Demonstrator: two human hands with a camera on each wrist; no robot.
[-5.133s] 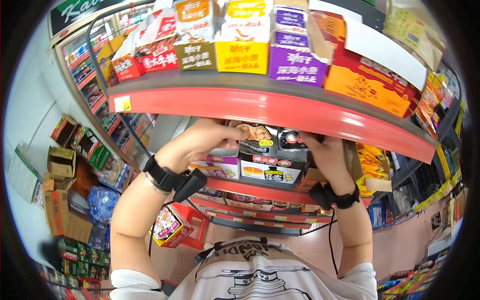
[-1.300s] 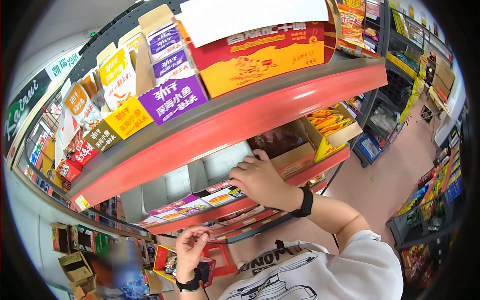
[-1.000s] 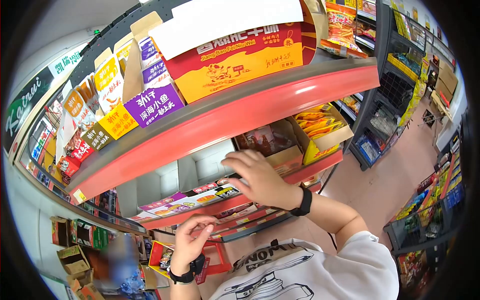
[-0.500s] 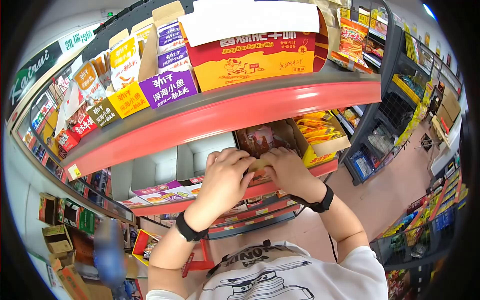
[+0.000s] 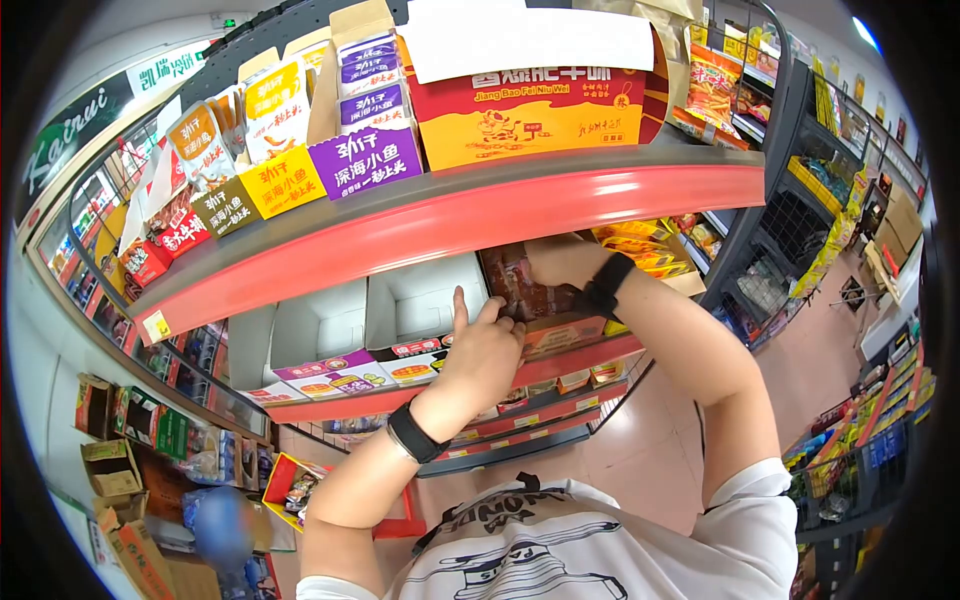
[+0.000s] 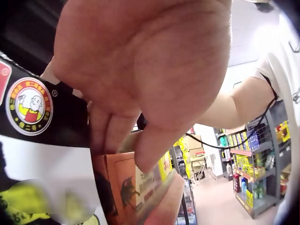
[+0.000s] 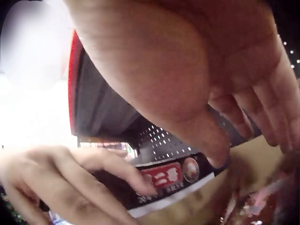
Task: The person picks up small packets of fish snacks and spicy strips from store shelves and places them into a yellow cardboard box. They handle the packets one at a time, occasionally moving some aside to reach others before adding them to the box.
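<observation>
In the head view, a brown box [image 5: 565, 332] of dark red packets [image 5: 520, 285] sits on the lower shelf. My left hand [image 5: 482, 350] rests at its front left corner, beside an empty black-fronted box [image 5: 420, 366], index finger raised. Over the packets reaches my right hand [image 5: 565, 262], its fingertips hidden there. The left wrist view has my left palm [image 6: 140, 61] above the orange box front [image 6: 123, 180]. In the right wrist view, the fingers of my right hand [image 7: 187, 70] look straight above the packets [image 7: 258, 204], with my left hand [image 7: 70, 183] at lower left.
A red-edged shelf [image 5: 450, 225] with snack boxes overhangs the work. An empty purple-fronted box [image 5: 335, 372] stands left, yellow packets [image 5: 640, 250] right. Below are a red and yellow box [image 5: 285, 490] and lower shelves [image 5: 530, 435].
My right hand has gone from the brown box's front edge to over its packets, further back. My left hand has shifted slightly right and its index finger has lifted. The head view has shifted a little.
</observation>
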